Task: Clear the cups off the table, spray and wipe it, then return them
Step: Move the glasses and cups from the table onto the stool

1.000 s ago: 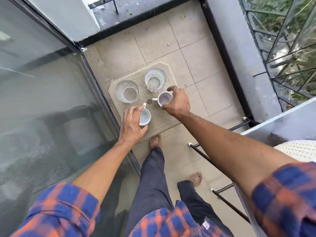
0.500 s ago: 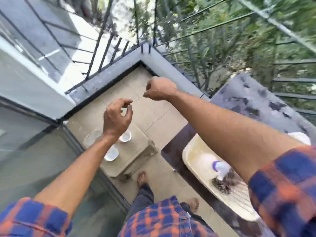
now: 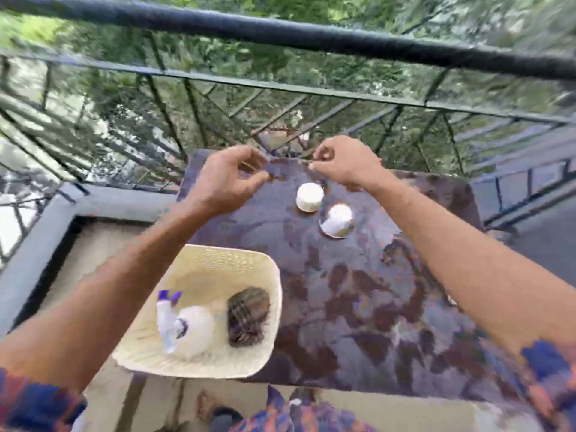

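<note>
The dark mottled table (image 3: 358, 300) fills the middle of the blurred view. Two small white cups stand on its far part: one (image 3: 309, 197) farther back, the other (image 3: 337, 221) just right of it and nearer, on what looks like a saucer. My left hand (image 3: 227, 179) hovers over the table's far left corner with loosely curled fingers and holds nothing. My right hand (image 3: 343, 162) hangs above the far edge, just behind the cups, also curled and empty. A white spray bottle (image 3: 174, 325) and a dark checked cloth (image 3: 247, 316) lie in a cream basket (image 3: 224, 260).
The basket sits at the table's near left corner and overhangs it. A black metal railing (image 3: 280, 85) runs right behind the table, with greenery beyond. A grey ledge (image 3: 37, 238) borders the tiled balcony floor on the left. My bare foot (image 3: 207, 405) shows below.
My view swung up from the floor mat to the table. Both hands let go of the white cups on the mat and now hover empty over the table's far edge.
</note>
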A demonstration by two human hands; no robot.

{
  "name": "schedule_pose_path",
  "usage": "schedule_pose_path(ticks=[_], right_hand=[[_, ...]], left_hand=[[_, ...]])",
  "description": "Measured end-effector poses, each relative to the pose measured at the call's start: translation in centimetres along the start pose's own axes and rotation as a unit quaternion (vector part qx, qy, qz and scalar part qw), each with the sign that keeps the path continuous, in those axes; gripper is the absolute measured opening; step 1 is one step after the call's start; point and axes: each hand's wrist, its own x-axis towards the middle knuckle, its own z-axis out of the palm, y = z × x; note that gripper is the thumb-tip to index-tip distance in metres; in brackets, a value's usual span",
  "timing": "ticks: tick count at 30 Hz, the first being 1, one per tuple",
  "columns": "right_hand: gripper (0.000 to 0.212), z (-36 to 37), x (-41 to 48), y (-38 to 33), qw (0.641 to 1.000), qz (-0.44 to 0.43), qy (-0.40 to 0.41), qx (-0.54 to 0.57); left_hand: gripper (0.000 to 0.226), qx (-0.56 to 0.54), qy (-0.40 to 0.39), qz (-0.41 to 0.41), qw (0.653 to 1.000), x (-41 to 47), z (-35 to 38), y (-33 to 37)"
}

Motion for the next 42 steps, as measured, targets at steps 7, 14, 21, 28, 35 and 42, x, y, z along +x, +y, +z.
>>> schedule_pose_path(ticks=[7,14,21,28,35,42], right_hand=[[0.079,7.2,-1.9,16.3,0.991,0.108,-0.071,0.038],[0.094,14.2,-0.3,17.0,0.99,0.08,-0.077,0.083],[0.11,17.9,1.2,16.6,0.996,0.053,-0.057,0.052],[0.09,16.9,1.3,17.3,0.992,0.063,-0.027,0.104],[0.094,15.6,-1.1,16.5,0.959,0.129,-0.022,0.249],[0.084,15.9,-3.5,12.1,0.596,0.117,-0.078,0.79]], left_hand=[[0.068,0.183,-0.18,0.035,0.966,6.2,14.4,-0.2],[0.098,0.257,-0.216,-0.124,0.934,9.4,21.3,-5.1],[0.087,0.241,-0.205,-0.15,0.937,10.2,24.4,-8.2],[0.073,0.167,-0.124,-0.174,0.963,9.8,22.3,-6.7],[0.072,0.03,-0.036,-0.209,0.977,7.7,17.0,-5.7],[0.088,-0.106,-0.002,-0.192,0.976,4.0,11.5,-3.5]])
